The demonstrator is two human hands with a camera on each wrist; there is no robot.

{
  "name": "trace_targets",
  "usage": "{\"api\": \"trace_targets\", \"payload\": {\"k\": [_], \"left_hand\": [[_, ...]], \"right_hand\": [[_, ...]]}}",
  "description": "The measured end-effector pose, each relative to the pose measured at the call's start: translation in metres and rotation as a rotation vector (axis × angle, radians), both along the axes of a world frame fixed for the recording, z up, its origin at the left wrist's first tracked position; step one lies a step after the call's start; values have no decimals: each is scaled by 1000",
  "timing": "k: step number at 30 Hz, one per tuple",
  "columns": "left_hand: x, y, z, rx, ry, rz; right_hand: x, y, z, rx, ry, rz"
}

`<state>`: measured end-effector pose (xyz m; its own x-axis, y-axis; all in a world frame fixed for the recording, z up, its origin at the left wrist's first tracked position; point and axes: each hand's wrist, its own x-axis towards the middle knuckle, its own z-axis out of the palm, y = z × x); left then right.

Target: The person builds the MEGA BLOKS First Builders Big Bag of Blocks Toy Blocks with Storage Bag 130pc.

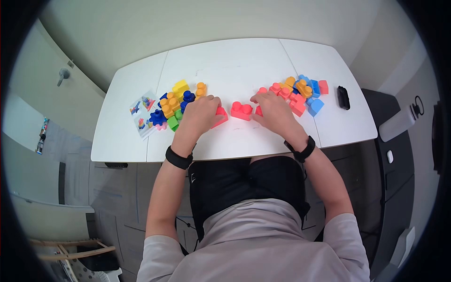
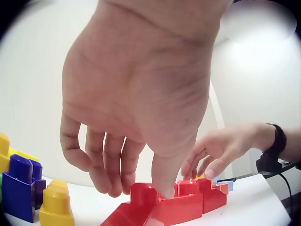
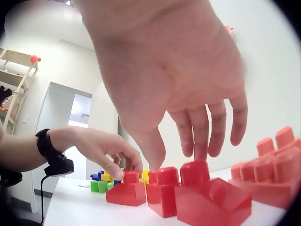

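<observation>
Three red toy building blocks stand side by side near the front of the white table (image 1: 225, 145). My left hand (image 1: 201, 115) reaches over the left sloped block (image 1: 220, 118), its thumb and index finger on either side of a stud (image 2: 143, 193). The middle block (image 1: 241, 111) stands between the hands. Over the right sloped block (image 3: 214, 202) hovers my right hand (image 1: 274, 110), with fingers nearly straight and fingertips close to the studs; in the right wrist view, the studs partly hide its thumb and index fingertips.
Blue, yellow and green blocks (image 1: 169, 108) crowd the left side beside a picture sheet (image 1: 142, 110). Coral, orange and light blue blocks (image 1: 300, 91) are grouped at the right. Farther right lie a black case (image 1: 344, 97) and, off the table, a white bottle (image 1: 397, 124).
</observation>
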<state>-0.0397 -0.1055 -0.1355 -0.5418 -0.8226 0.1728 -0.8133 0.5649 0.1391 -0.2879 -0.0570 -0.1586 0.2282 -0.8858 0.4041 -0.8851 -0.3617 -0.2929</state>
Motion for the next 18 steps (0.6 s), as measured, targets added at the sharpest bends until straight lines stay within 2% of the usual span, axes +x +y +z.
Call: {"api": "trace_targets", "payload": {"k": [14, 18], "left_hand": [[5, 1, 3, 36, -5, -56], [5, 2, 3, 65, -28, -38]], "right_hand": [[15, 1, -14, -31, 38, 8], [7, -1, -13, -62, 30, 106]]}}
